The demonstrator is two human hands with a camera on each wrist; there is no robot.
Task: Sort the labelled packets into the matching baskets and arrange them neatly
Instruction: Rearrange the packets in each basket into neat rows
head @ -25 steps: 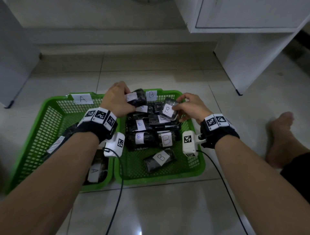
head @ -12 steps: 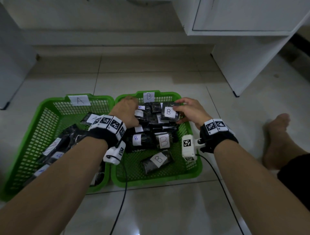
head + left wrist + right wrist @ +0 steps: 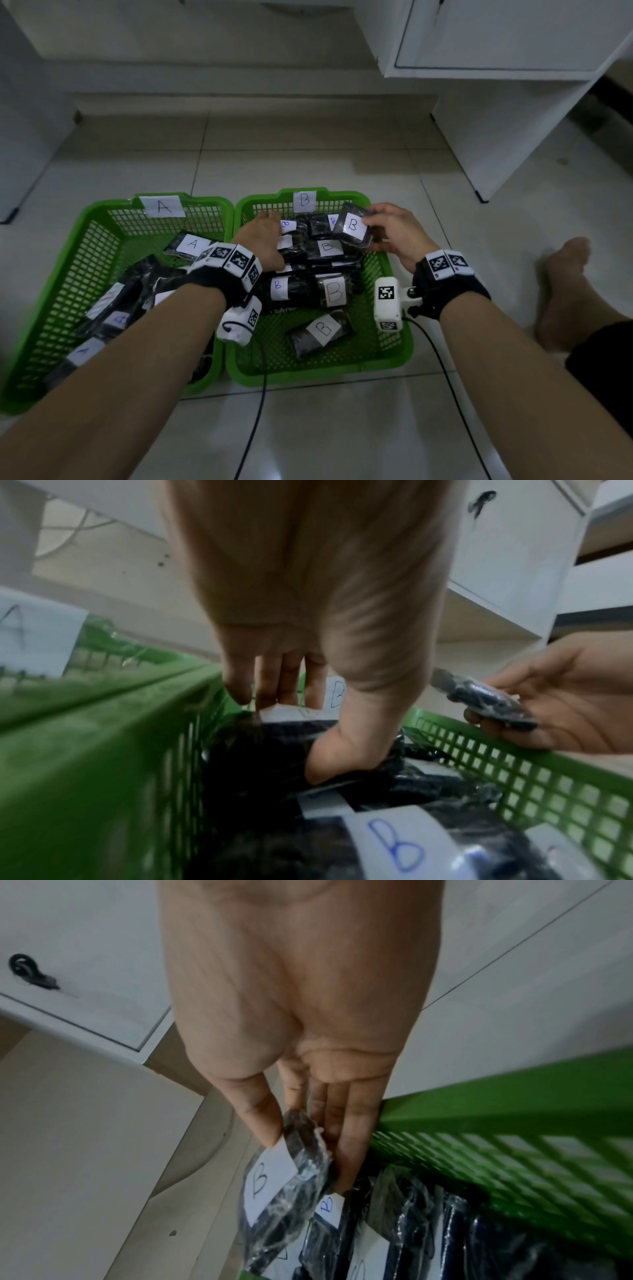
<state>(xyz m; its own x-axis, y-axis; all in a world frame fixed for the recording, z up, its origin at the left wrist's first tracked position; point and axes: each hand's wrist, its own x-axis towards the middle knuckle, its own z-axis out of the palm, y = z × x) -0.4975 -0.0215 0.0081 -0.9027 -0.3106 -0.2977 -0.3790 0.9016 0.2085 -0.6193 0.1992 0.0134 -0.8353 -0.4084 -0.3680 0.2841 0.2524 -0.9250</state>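
I am in the arranging step: the packets already lie sorted, and I am now putting the B basket (image 3: 394,274) in order. My right hand (image 3: 394,233) pinches one B packet (image 3: 352,226) between the thumb and the other fingers and holds it lifted over the far right part of that basket, above the stacked B packets (image 3: 325,250). My left hand (image 3: 260,240) is down inside the same basket, at its far left side. Its fingers reach to a packet label there and the thumb (image 3: 339,753) presses on a black packet; I judge it is holding the stack in place, but whether it really grips something, I cannot tell.

The next move, I think, calls for laying the held packet flat in a free place of the row, label up, without pushing the neighbours out of line.

The head view shows both baskets, the A basket (image 3: 102,240) with its A packets (image 3: 191,245) lying loosely, and one B packet (image 3: 322,330) alone near the front. The right wrist view shows the pinch itself, thumb on the label edge. The left wrist view shows the thumb contact, which the head view hides.
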